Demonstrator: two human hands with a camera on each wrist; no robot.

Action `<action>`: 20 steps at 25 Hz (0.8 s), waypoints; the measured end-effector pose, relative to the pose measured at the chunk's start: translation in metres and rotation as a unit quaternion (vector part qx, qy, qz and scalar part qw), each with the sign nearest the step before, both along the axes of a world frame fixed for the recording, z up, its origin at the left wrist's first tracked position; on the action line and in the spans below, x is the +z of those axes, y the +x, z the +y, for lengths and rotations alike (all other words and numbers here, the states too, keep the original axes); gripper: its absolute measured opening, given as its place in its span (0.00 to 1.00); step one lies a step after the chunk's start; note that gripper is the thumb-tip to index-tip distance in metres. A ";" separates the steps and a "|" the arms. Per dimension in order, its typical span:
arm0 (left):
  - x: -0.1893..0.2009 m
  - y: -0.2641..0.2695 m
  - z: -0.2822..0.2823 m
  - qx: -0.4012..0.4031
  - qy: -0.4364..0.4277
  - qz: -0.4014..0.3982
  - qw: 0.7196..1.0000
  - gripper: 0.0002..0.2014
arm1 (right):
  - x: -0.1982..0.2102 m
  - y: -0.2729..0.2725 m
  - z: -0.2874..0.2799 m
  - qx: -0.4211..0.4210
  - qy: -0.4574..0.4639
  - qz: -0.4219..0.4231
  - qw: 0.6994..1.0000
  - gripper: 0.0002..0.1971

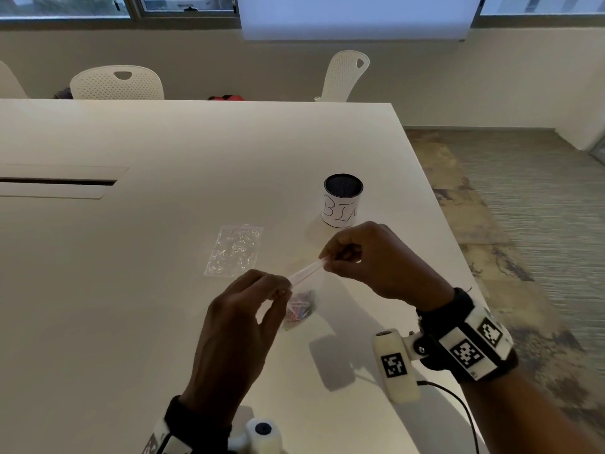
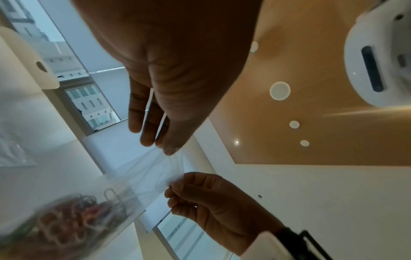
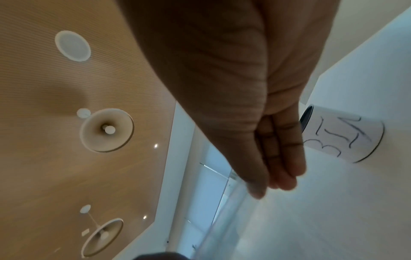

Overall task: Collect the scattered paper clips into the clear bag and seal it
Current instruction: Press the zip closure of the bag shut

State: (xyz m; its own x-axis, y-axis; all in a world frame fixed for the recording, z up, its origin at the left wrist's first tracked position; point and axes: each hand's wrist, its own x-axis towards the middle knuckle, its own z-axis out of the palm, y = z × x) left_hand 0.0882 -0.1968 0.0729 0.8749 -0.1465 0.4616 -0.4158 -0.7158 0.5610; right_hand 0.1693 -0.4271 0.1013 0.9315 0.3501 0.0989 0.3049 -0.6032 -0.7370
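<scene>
A small clear bag (image 1: 302,290) hangs above the white table (image 1: 131,290) between both hands, with coloured paper clips (image 1: 299,311) bunched at its bottom. My left hand (image 1: 278,288) pinches the left end of the bag's top strip. My right hand (image 1: 327,258) pinches the right end of the strip, which runs slanted between them. In the left wrist view the bag (image 2: 146,177) stretches from my left hand (image 2: 166,147) to my right hand (image 2: 175,186), the clips (image 2: 73,218) blurred low down. The right wrist view shows my right hand (image 3: 264,190) on the bag's edge (image 3: 235,204).
A second clear bag (image 1: 234,250) with clear contents lies flat on the table behind my left hand. A cylindrical cup labelled BIN (image 1: 343,199) stands behind my right hand, also visible as the cup (image 3: 342,137). The table's right edge (image 1: 451,224) runs close by. White chairs (image 1: 116,82) stand beyond.
</scene>
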 end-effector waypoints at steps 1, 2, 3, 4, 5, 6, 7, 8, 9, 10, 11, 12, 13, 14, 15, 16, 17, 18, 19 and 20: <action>0.002 0.001 -0.001 0.002 -0.020 -0.002 1.000 0.08 | -0.002 -0.002 -0.003 -0.010 0.005 -0.018 1.000 0.03; 0.003 0.002 -0.001 0.010 -0.044 0.002 0.999 0.10 | -0.003 -0.004 -0.005 -0.013 0.018 -0.036 0.999 0.02; 0.004 0.003 -0.002 0.021 -0.071 0.014 0.997 0.10 | -0.004 -0.007 -0.008 -0.012 0.034 -0.047 0.998 0.02; 0.004 0.005 -0.001 0.028 -0.098 0.033 0.994 0.09 | -0.005 -0.010 -0.012 -0.007 0.053 -0.045 0.998 0.02; 0.003 0.005 0.001 0.029 -0.123 0.058 0.990 0.08 | -0.006 -0.015 -0.015 -0.002 0.069 -0.030 0.997 0.03; 0.002 0.006 0.003 0.025 -0.140 0.088 0.986 0.08 | -0.006 -0.021 -0.018 0.000 0.080 -0.009 0.997 0.03; 0.001 0.007 0.006 0.017 -0.153 0.120 0.981 0.08 | -0.007 -0.028 -0.021 0.000 0.091 0.015 0.996 0.03; 0.000 0.007 0.007 0.006 -0.169 0.152 0.974 0.07 | -0.008 -0.034 -0.024 0.001 0.108 0.041 0.993 0.03; -0.002 0.009 0.008 -0.005 -0.191 0.179 0.965 0.06 | -0.010 -0.040 -0.026 0.003 0.134 0.068 0.989 0.03; -0.005 0.010 0.008 -0.014 -0.215 0.201 0.955 0.05 | -0.012 -0.044 -0.028 0.003 0.162 0.093 0.982 0.03; -0.008 0.012 0.007 -0.021 -0.240 0.220 0.945 0.05 | -0.016 -0.045 -0.029 -0.001 0.180 0.110 0.978 0.04; -0.013 0.014 0.004 -0.027 -0.261 0.235 0.936 0.05 | -0.021 -0.045 -0.030 -0.011 0.186 0.120 0.975 0.04; -0.017 0.017 0.001 -0.028 -0.278 0.248 0.928 0.05 | -0.026 -0.045 -0.030 -0.023 0.187 0.129 0.974 0.04; -0.022 0.020 -0.002 -0.026 -0.290 0.257 0.921 0.05 | -0.033 -0.043 -0.029 -0.038 0.190 0.138 0.971 0.04; -0.026 0.023 -0.005 -0.022 -0.295 0.265 0.918 0.05 | -0.038 -0.042 -0.029 -0.055 0.196 0.146 0.968 0.04; -0.029 0.025 -0.007 -0.017 -0.296 0.270 0.916 0.05 | -0.044 -0.041 -0.029 -0.071 0.202 0.154 0.964 0.03; -0.032 0.028 -0.009 -0.013 -0.295 0.271 0.916 0.05 | -0.048 -0.040 -0.030 -0.085 0.206 0.161 0.962 0.03; -0.034 0.030 -0.010 -0.007 -0.289 0.268 0.919 0.04 | -0.052 -0.039 -0.031 -0.095 0.207 0.162 0.960 0.03; -0.035 0.033 -0.010 -0.001 -0.278 0.263 0.924 0.04 | -0.054 -0.039 -0.032 -0.101 0.204 0.158 0.961 0.02; -0.036 0.035 -0.011 0.004 -0.266 0.258 0.929 0.04 | -0.056 -0.038 -0.033 -0.104 0.199 0.150 0.963 0.02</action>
State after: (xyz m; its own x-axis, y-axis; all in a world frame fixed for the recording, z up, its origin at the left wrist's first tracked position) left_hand 0.1231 -0.2075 0.0373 0.9998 -0.0115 -0.0146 0.0108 -0.2824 0.9593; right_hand 0.1312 -0.4604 0.0451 0.9850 0.1429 -0.0970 -0.0537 -0.2806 -0.9583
